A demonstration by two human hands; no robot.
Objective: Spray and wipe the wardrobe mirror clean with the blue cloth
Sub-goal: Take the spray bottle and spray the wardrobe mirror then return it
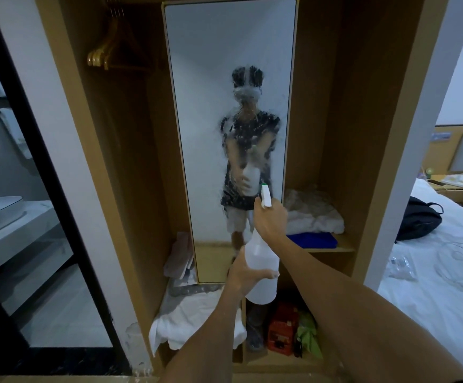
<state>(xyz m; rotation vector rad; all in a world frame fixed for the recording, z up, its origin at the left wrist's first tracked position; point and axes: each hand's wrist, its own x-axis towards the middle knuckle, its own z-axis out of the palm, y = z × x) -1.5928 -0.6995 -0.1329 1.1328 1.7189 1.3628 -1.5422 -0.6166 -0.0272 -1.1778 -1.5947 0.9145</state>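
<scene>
A tall mirror (219,45) with a gold rim stands inside the wooden wardrobe, its middle covered with spray droplets over a person's reflection. I hold a translucent white spray bottle (260,266) upright in front of its lower part. My left hand (245,275) wraps the bottle's body from the left. My right hand (270,218) grips the neck and trigger below the white nozzle, which points at the glass. The blue cloth (314,240) lies folded on the shelf right of the mirror, untouched.
White towels (314,215) sit behind the blue cloth. More white linen (186,319), a red box (283,330) and a green item fill the wardrobe bottom. Wooden hangers (106,48) hang top left. A bed (445,272) with a black bag lies right; a glass bathroom door stands left.
</scene>
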